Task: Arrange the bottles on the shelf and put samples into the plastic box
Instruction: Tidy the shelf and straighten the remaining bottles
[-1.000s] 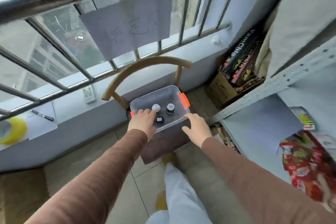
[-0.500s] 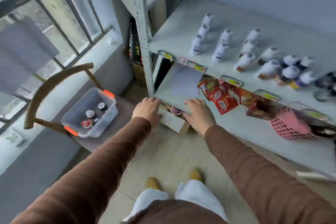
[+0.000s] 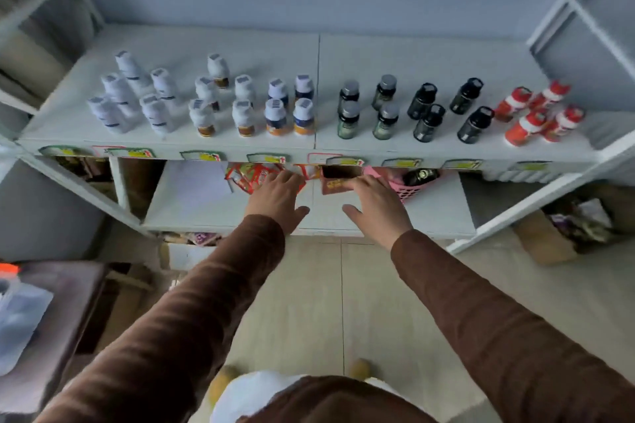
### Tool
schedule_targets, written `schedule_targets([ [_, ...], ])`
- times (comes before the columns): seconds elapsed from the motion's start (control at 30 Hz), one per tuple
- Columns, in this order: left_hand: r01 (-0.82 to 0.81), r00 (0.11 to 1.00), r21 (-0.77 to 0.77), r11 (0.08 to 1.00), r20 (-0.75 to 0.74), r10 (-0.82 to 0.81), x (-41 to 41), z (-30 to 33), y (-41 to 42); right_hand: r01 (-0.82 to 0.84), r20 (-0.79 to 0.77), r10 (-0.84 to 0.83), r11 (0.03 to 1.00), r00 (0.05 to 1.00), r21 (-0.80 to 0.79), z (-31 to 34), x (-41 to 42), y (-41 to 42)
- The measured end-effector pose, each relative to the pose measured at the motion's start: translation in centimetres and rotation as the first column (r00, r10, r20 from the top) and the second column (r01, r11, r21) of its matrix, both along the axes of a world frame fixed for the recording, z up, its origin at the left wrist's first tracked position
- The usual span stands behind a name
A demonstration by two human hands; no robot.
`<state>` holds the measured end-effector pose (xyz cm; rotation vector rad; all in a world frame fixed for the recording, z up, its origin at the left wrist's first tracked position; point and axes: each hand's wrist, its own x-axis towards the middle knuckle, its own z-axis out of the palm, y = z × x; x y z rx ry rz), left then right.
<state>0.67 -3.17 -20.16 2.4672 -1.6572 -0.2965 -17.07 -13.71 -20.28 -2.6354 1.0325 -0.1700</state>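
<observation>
both sleeves extend forward over the floor. the left hand (image 3: 278, 199) and right hand (image 3: 376, 204) hover flat and released, fingers spread, grasping nothing, apparently staged to pick the next sample. just beyond the left hand's fingertips lie red sachets (image 3: 254, 175); past the right hand sits a pink basket (image 3: 409, 187). the plastic box (image 3: 19, 319) rests well to the left of the left hand, near the body. above and beyond both hands, the upper shelf (image 3: 429, 55) carries bottles (image 3: 275, 110) grouped by cap colour, likely for orderly selection.
</observation>
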Motion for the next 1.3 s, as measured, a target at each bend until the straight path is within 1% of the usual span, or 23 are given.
schedule_targets([
  [0.13, 0.069, 0.998, -0.032, 0.997, -0.005, -0.069, -6.0, 1.0, -7.6, 0.06, 0.021, -0.06, 0.998, 0.998, -0.024, 1.4, -6.6, -7.1],
  [0.23, 0.106, 0.994, -0.079, 0.991, -0.032, -0.109, -8.9, 1.7, -12.7, 0.119, 0.047, -0.117, 0.992, 0.992, -0.036, 2.1, -9.8, -11.8],
  [0.4, 0.169, 0.984, -0.114, 0.979, -0.031, -0.174, -11.6, 2.7, -21.3, 0.198, 0.098, -0.194, 0.98, 0.976, -0.025, 2.9, -12.7, -19.5],
  [0.5, 0.224, 0.973, -0.152, 0.963, -0.025, -0.23, -12.9, 3.4, -26.7, 0.237, 0.119, -0.228, 0.969, 0.966, -0.071, 3.7, -14.0, -24.2],
  [0.63, 0.269, 0.957, -0.191, 0.944, -0.054, -0.283, -15.4, 4.6, -33.1, 0.28, 0.149, -0.267, 0.957, 0.952, -0.074, 5.1, -16.2, -29.4],
  [0.8, 0.319, 0.94, -0.207, 0.925, -0.059, -0.337, -19.1, 5.3, -39.0, 0.34, 0.161, -0.328, 0.938, 0.931, -0.059, 6.2, -20.4, -34.9],
  [0.87, 0.341, 0.932, -0.219, 0.914, -0.05, -0.359, -20.6, 5.2, -40.8, 0.352, 0.136, -0.341, 0.934, 0.93, -0.066, 6.5, -22.5, -37.3],
  [0.93, 0.352, 0.929, -0.237, 0.905, -0.031, -0.37, -22.4, 5.1, -42.4, 0.336, 0.085, -0.33, 0.94, 0.94, -0.068, 6.2, -24.7, -40.0],
  [1.07, 0.314, 0.943, -0.254, 0.915, -0.027, -0.331, -27.0, 4.4, -44.8, 0.24, -0.007, -0.24, 0.97, 0.971, 0.03, 4.8, -28.7, -44.3],
  [1.2, 0.225, 0.97, -0.227, 0.948, -0.038, -0.239, -31.5, 3.7, -46.8, 0.057, -0.081, -0.049, 0.993, 0.996, 0.101, 3.2, -31.4, -47.4],
  [1.3, 0.161, 0.986, -0.19, 0.968, -0.016, -0.167, -34.3, 3.2, -47.9, -0.079, -0.066, 0.087, 0.991, 0.994, 0.11, 2.2, -32.4, -48.9],
])
